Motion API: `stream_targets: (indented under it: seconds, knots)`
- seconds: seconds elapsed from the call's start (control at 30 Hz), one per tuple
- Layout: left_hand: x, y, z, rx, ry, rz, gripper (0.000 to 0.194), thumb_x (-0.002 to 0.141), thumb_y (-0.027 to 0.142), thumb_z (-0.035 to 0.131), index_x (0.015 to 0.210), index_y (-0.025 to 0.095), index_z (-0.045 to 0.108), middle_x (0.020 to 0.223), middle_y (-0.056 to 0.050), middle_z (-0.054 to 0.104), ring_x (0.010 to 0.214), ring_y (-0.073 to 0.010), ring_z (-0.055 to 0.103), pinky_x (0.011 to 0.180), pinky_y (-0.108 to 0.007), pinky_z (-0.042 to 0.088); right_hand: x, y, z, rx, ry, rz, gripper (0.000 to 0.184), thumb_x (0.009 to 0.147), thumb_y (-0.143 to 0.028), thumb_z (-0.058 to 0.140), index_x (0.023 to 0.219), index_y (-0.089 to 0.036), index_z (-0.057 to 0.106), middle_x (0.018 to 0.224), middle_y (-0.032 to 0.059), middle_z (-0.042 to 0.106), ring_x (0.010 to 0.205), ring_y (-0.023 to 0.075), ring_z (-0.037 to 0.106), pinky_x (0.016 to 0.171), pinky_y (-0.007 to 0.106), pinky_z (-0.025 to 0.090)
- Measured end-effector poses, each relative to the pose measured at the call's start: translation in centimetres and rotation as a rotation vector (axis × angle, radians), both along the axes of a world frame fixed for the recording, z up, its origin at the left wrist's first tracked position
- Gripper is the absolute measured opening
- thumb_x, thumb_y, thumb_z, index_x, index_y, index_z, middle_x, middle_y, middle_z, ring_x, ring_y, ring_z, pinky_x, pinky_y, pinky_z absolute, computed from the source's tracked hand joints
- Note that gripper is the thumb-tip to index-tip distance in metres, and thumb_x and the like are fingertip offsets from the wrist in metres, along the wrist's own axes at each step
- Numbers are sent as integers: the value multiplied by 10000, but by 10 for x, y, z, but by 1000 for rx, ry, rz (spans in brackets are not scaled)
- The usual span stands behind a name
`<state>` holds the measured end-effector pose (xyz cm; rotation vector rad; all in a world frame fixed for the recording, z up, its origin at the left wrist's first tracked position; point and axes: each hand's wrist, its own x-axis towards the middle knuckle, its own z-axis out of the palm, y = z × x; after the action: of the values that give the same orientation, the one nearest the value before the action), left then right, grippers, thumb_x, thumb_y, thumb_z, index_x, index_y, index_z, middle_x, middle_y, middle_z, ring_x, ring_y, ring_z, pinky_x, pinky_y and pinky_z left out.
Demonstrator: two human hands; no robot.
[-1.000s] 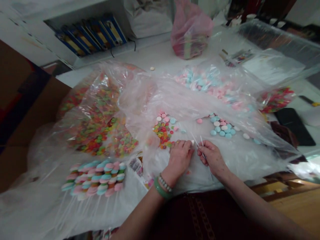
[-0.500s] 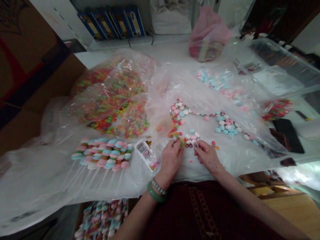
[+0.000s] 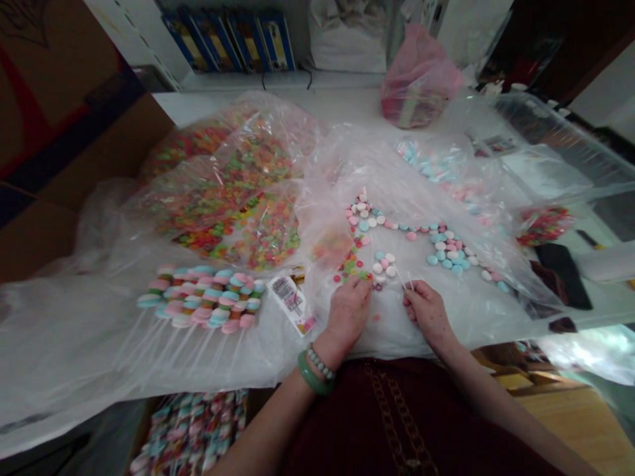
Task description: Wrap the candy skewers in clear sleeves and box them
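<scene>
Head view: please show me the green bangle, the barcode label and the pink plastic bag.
green bangle (image 3: 310,376), head view, on its lower curve.
barcode label (image 3: 289,303), head view, on its printed middle.
pink plastic bag (image 3: 421,82), head view, on its middle.

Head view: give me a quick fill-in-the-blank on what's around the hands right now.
The green bangle is on the person's ____ wrist.
The right hand pinches thin white ____.
The plastic bag at the far side of the table is ____.

Missing words: left; sticks; pink.
</scene>
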<state>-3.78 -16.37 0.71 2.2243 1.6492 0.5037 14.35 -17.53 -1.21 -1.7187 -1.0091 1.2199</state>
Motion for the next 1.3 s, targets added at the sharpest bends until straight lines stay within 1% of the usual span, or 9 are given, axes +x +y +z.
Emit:
stream_targets:
  seconds: [0.1,0.2,0.43,0.63,0.77,0.9,1.07,1.2,1.3]
  knots:
    - [22,6,0,6,50,-93,208,918,203,419,1016,205,603,912,-48,575,801,-169,543,700,-273,437,2,1,1,-72,212,-72,222,722,-405,583,785,-201,521,548,-73,499,339,55,335,309,168,188]
    - [37,13,-2,34,118,-114,244,903,178,426,1107,190,560,979,-78,560,817,-199,540,688,-311,442,3,4,4,-65,260,-59,220,734,-397,593,781,-195,520,554,-72,500,337,44,336,301,156,188]
    - [34,-13,-11,-12,73,-186,149,878,141,440,909,186,579,906,-61,547,792,-183,537,724,-305,469,3,3,5,-40,243,-48,179,748,-363,575,755,-192,519,540,-68,484,345,46,351,299,156,217]
    - [-3,-14,-1,-115,49,97,266,838,131,493,1095,159,557,924,-74,581,833,-201,574,750,-317,482,8,4,3,-62,254,-29,156,752,-349,556,756,-195,531,560,-65,495,341,43,356,294,156,210]
    - [-2,8,4,-110,1,147,281,846,276,559,1113,191,585,1022,-82,586,854,-201,586,743,-311,478,7,4,4,-57,263,-35,149,747,-342,558,751,-195,534,552,-70,496,336,43,357,297,160,214]
    - [9,34,-3,-69,29,124,161,871,237,497,935,197,639,922,-60,594,803,-188,571,724,-306,461,9,4,7,-71,322,-59,163,728,-343,582,758,-193,528,549,-72,505,327,40,352,295,157,198]
    - [2,47,-7,-14,-252,188,111,812,212,540,852,178,638,856,-36,614,827,-172,561,765,-294,458,31,5,17,-20,349,-158,171,722,-343,596,785,-194,540,568,-66,524,330,37,352,296,159,188]
    - [0,43,2,-153,-529,254,187,806,249,524,919,184,659,718,14,610,630,-125,535,619,-242,455,62,12,23,40,317,-263,195,691,-343,616,789,-194,536,551,-66,520,336,40,354,304,165,192]
    - [20,37,8,-235,-628,189,207,791,278,547,915,190,688,697,15,611,596,-115,526,567,-227,439,75,13,26,45,312,-295,197,681,-338,620,779,-193,529,536,-72,505,331,38,351,305,167,195]
